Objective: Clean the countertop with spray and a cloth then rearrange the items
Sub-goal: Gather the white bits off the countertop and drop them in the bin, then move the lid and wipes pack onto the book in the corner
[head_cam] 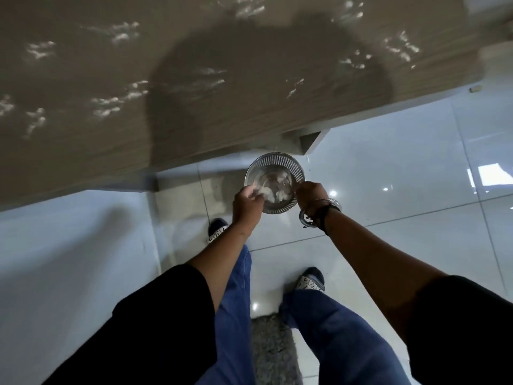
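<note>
The left hand [247, 202] and right hand [310, 193] hold a slotted steel bowl [273, 169] between them, fingers curled over opposite rim edges, above the tiled floor [402, 162].

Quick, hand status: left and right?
Left hand: grips the rim of the round perforated steel bowl.
Right hand: grips the same bowl's opposite rim.
</note>
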{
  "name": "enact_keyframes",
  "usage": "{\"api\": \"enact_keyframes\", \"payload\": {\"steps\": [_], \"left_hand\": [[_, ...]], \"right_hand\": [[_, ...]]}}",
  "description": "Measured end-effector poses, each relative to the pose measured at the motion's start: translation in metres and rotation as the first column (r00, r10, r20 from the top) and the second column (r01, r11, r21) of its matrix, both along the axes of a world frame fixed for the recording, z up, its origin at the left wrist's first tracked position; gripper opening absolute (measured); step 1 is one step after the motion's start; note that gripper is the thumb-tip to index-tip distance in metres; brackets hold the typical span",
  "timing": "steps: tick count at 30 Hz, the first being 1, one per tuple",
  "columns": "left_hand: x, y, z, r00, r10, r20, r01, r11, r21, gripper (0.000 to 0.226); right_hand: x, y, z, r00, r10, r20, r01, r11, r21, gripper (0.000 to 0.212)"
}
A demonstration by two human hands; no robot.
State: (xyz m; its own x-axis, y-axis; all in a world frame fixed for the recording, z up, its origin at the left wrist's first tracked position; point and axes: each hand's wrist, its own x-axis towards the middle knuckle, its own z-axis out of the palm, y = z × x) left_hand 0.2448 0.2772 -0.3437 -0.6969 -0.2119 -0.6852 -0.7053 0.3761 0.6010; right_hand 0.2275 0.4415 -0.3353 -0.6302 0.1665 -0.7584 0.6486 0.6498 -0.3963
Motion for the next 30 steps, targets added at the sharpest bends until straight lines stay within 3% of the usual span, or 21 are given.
{"api": "enact_keyframes", "payload": {"steps": [5, 9, 13, 18, 21, 26, 30], "left_hand": [[0.027, -0.001, 0.085, 0.995, -0.001, -0.1, 0.003, 1.0, 0.017, 0.029], [0.04, 0.003, 0.184, 0.967, -0.011, -0.256, 0.04, 0.993, 0.108, 0.025], [0.035, -0.009, 0.283, 0.865, -0.074, -0.497, 0.139, 0.986, 0.096, 0.026], [-0.017, -0.05, 0.359, 0.729, -0.179, -0.661, 0.19, 0.98, -0.056, 0.031], [-0.067, -0.09, 0.375, 0.662, -0.194, -0.724, 0.134, 0.981, -0.14, 0.036], [-0.149, -0.156, 0.388, 0.675, -0.346, -0.651, 0.069, 0.909, -0.412, 0.054], [-0.211, -0.193, 0.391, 0.77, -0.375, -0.516, 0.054, 0.844, -0.533, 0.058]], "right_hand": [[0.008, -0.001, 0.103, 0.987, 0.125, -0.101, -0.119, 0.991, 0.058, 0.031], [0.019, -0.007, 0.204, 0.931, 0.194, -0.31, -0.201, 0.98, 0.009, 0.022], [0.03, -0.012, 0.297, 0.796, 0.195, -0.573, -0.255, 0.967, -0.025, 0.016], [-0.014, -0.029, 0.381, 0.696, 0.182, -0.695, -0.256, 0.967, -0.004, 0.014], [-0.063, -0.051, 0.412, 0.679, 0.192, -0.708, -0.2, 0.977, 0.074, 0.023], [-0.148, -0.103, 0.427, 0.746, 0.227, -0.626, -0.112, 0.969, 0.219, 0.057], [-0.21, -0.13, 0.42, 0.827, 0.283, -0.487, -0.147, 0.943, 0.299, 0.074]]}}
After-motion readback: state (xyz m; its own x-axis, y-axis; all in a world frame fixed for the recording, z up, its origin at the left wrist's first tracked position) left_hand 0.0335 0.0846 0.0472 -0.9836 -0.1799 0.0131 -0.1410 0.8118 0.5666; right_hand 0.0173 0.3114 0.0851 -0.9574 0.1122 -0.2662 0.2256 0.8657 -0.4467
